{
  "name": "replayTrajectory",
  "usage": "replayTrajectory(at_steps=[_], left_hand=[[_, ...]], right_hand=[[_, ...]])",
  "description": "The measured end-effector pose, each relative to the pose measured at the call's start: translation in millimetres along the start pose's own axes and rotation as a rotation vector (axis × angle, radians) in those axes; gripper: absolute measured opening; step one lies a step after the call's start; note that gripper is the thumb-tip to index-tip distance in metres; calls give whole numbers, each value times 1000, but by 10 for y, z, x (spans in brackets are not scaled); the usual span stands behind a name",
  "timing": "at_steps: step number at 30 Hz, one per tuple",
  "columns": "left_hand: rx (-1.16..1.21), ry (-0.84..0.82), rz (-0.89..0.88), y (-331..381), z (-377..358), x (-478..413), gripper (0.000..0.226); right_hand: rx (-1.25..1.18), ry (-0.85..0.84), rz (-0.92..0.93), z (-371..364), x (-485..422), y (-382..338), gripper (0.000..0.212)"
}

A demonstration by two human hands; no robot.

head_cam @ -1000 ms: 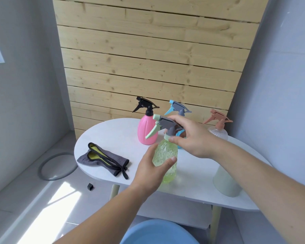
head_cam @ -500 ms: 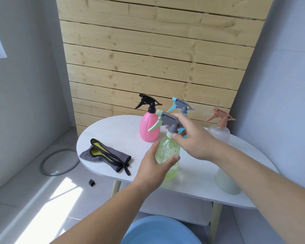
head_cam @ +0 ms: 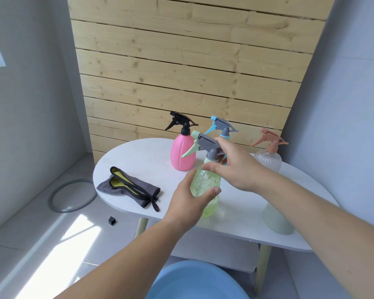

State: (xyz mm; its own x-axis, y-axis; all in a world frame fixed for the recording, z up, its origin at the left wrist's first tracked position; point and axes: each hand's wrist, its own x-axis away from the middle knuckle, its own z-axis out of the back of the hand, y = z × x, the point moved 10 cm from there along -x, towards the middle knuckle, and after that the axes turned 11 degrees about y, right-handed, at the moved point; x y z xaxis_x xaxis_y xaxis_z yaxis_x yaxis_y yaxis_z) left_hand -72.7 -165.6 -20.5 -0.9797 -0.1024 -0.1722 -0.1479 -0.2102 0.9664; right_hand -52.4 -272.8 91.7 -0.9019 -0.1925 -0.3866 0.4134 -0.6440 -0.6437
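Right hand (head_cam: 238, 167) on collar of green bottle (head_cam: 204, 182), far fingers apparently hidden

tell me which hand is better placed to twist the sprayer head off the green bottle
Right, most likely. The right hand grips the sprayer head at its base, while the left hand wraps the green bottle, steadying it.
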Motion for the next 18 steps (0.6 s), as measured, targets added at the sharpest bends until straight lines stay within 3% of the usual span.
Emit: replayTrajectory(at_steps=[3,7,13,18], left_hand=[[6,-2,4,0,5,-4,51],[-13,-5,-12,-12,-18,-9,52],[-8,-19,17,-41,-8,-17,52],[-5,0,13,-47,3,-22,55]], right_hand=[[-40,19,22,-2,11,-49,40],[-80,-2,-17,-1,21,15,24],[-189,-11,-45,-39,23,-2,27],[-146,27,-32,-14,19,11,21]])
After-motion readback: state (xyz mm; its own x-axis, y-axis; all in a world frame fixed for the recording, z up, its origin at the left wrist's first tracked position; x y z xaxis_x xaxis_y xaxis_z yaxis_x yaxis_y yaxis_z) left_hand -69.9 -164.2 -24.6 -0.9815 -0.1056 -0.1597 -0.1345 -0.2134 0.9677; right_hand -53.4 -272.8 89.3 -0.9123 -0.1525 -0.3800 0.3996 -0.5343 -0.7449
